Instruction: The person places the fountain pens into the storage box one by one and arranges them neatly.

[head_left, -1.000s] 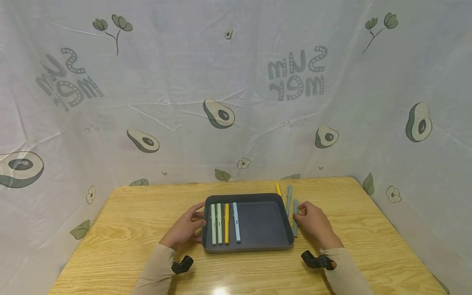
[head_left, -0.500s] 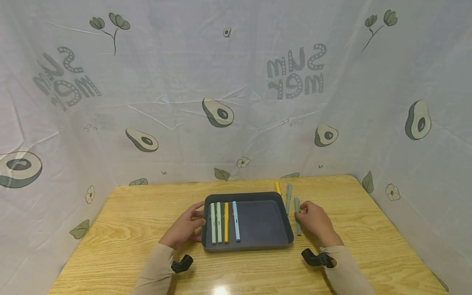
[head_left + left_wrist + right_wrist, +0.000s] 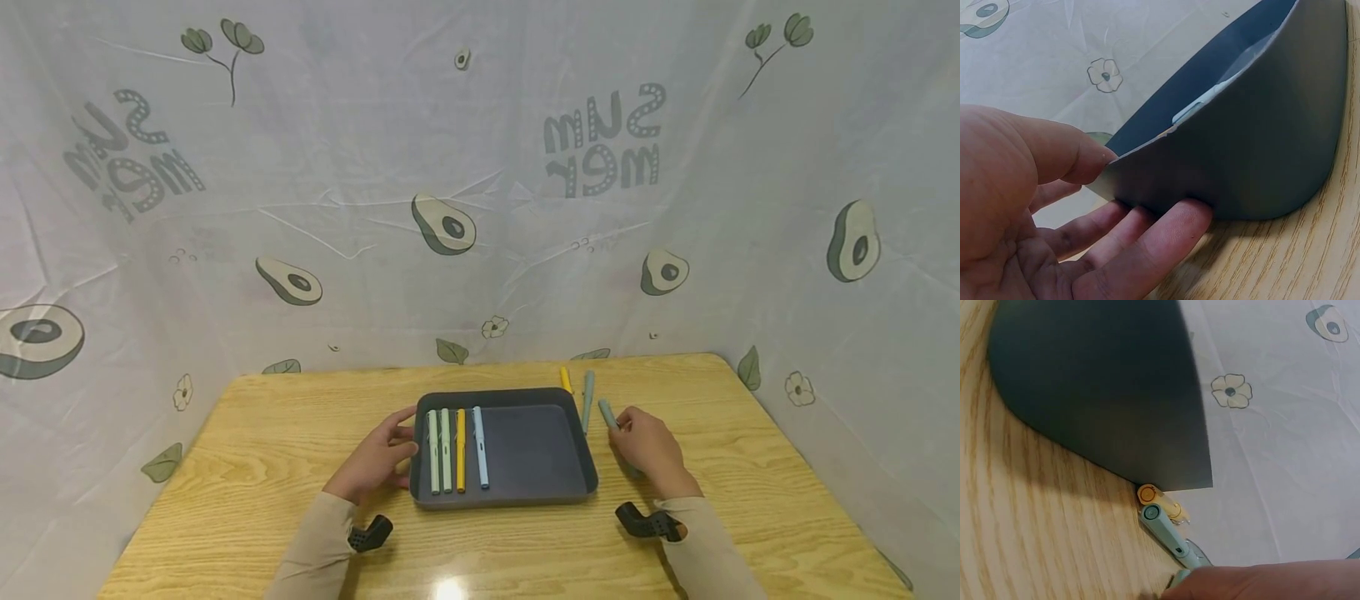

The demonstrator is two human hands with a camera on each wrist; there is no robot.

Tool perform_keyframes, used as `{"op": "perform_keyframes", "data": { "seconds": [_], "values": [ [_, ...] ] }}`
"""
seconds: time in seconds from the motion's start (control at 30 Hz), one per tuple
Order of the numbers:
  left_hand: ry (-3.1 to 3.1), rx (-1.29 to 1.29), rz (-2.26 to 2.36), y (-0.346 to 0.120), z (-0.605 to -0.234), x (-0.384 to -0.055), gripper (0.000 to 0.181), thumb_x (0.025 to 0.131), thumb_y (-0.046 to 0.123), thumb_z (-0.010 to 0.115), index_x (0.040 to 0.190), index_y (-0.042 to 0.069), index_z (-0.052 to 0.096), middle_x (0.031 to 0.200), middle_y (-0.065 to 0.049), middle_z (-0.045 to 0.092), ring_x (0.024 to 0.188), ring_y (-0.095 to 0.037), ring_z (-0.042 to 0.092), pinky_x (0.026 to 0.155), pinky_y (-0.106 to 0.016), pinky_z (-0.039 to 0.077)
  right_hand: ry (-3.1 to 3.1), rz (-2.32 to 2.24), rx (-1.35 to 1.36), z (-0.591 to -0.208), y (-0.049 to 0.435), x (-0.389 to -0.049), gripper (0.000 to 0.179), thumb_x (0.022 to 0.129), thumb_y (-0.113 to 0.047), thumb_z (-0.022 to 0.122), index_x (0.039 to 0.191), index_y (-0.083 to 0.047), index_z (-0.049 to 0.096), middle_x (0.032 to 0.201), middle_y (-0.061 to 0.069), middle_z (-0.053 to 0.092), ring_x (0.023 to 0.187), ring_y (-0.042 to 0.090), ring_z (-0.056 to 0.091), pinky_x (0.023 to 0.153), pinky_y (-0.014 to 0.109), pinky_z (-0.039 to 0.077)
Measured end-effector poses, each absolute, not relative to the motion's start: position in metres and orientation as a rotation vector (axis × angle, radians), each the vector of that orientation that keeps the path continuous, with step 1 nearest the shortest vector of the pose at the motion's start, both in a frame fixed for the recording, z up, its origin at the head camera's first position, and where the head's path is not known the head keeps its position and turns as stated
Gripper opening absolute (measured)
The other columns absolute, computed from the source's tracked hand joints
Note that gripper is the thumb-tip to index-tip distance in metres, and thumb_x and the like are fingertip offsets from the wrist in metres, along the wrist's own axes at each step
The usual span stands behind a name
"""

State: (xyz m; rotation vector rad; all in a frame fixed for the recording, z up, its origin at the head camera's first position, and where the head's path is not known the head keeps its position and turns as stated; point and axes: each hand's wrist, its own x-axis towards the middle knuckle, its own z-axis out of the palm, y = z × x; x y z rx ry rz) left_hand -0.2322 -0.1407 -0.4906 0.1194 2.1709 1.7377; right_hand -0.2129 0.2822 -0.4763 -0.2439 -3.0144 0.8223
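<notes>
A dark grey tray point(image 3: 532, 458) stands on the table. Inside it, toward its left side, lie two pale green pens point(image 3: 447, 454), a yellow pen point(image 3: 461, 454) and a light blue pen point(image 3: 482, 450). My left hand point(image 3: 378, 458) holds the tray's left end; in the left wrist view the thumb point(image 3: 1088, 156) is at the rim and fingertips point(image 3: 1188, 219) touch the outer wall. Right of the tray, my right hand point(image 3: 648, 442) pinches a grey-green pen point(image 3: 608, 413), its middle hidden by the fingers. Only a bit of that pen shows in the right wrist view.
Beyond the tray's right back corner lie another grey-green pen point(image 3: 588, 398) and a second yellow pen point(image 3: 566, 380), close beside the tray wall. A printed cloth point(image 3: 480, 275) hangs behind the wooden table point(image 3: 285, 433).
The grey-green pen in my right hand has turned from nearly upright in view to slanting, its near end swinging right. That hand has shifted slightly right. My left hand stays at the tray.
</notes>
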Motion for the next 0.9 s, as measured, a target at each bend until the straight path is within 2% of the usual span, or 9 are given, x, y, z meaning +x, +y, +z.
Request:
{"op": "perform_keyframes", "data": {
  "seconds": [0.2, 0.4, 0.67, 0.9],
  "values": [
    [2.172, 0.135, 1.739, -0.1411, -0.4918, -0.2332, 0.06, 0.094, 0.009, 0.054, 0.147, 0.027, 0.032, 0.138, -0.017, 0.04, 0.105, -0.029, 0.056, 0.061, -0.043, 0.057, -3.025, 0.847, -0.292, -0.4741, 0.2851, -0.2109, 0.022, 0.086, -0.024, 0.061, 0.094, -0.005, 0.057, 0.085, 0.008, 0.059, 0.067, 0.022, 0.051, 0.052, 0.032, 0.039],
    [2.142, 0.169, 1.764, -0.1417, -0.4941, -0.2336, 0.06, 0.094, 0.007, 0.053, 0.148, 0.025, 0.032, 0.137, -0.019, 0.04, 0.102, -0.028, 0.059, 0.062, -0.044, 0.057, -3.017, 0.88, -0.277, -0.4767, 0.2852, -0.2109, 0.021, 0.092, -0.025, 0.055, 0.098, -0.005, 0.058, 0.086, 0.008, 0.061, 0.063, 0.02, 0.051, 0.05, 0.032, 0.04],
    [2.166, 0.163, 1.75, -0.1423, -0.4931, -0.2312, 0.06, 0.094, 0.007, 0.053, 0.147, 0.025, 0.032, 0.137, -0.019, 0.041, 0.1, -0.028, 0.059, 0.061, -0.044, 0.057, -3.006, 0.913, -0.247, -0.4774, 0.2848, -0.2092, 0.034, 0.086, -0.026, 0.064, 0.107, 0.0, 0.057, 0.094, 0.013, 0.064, 0.07, 0.022, 0.057, 0.055, 0.034, 0.044],
    [2.171, 0.178, 1.737, -0.1426, -0.4926, -0.2305, 0.06, 0.095, 0.008, 0.052, 0.148, 0.025, 0.03, 0.137, -0.019, 0.041, 0.099, -0.028, 0.059, 0.062, -0.043, 0.057, -3.031, 0.893, -0.176, -0.477, 0.2838, -0.2091, 0.031, 0.09, -0.022, 0.057, 0.109, 0.003, 0.06, 0.094, 0.012, 0.063, 0.073, 0.021, 0.056, 0.059, 0.035, 0.046]
  ]
}}
